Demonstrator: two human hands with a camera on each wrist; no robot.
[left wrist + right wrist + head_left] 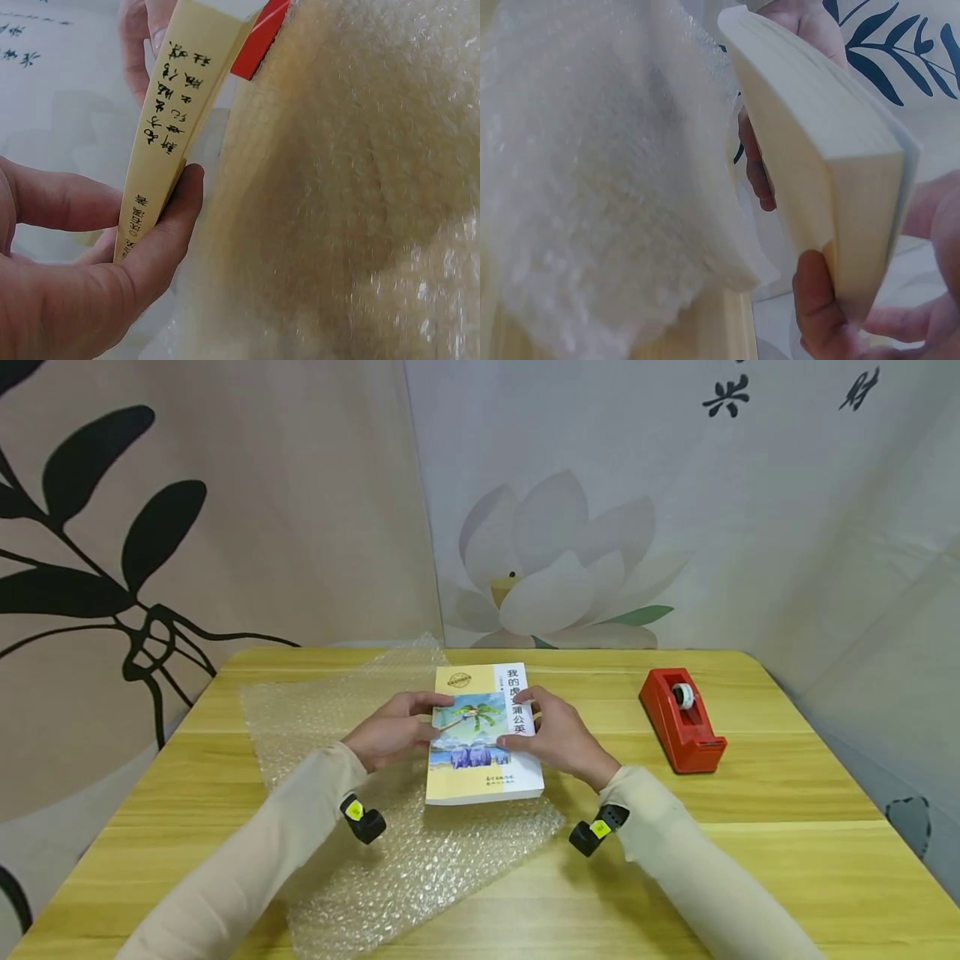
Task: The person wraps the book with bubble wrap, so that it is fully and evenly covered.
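Both hands hold a paperback book (472, 718) between them, its illustrated yellow and blue cover facing up. My left hand (397, 727) grips the spine side; in the left wrist view its thumb and fingers pinch the yellow spine (169, 105). On the opposite edge, my right hand (562, 737) has its thumb and fingertips on the cover, while the right wrist view shows its other fingers (814, 292) under the book. A sheet of bubble wrap (442, 868) lies beneath, spread slantwise on the table. The wrist views show the book raised off the wrap.
To the right stands a red tape dispenser (678, 727) with a small roll of tape (682, 696) in it. The wooden table (772, 860) ends at a printed cloth backdrop (337, 510) behind and at the sides.
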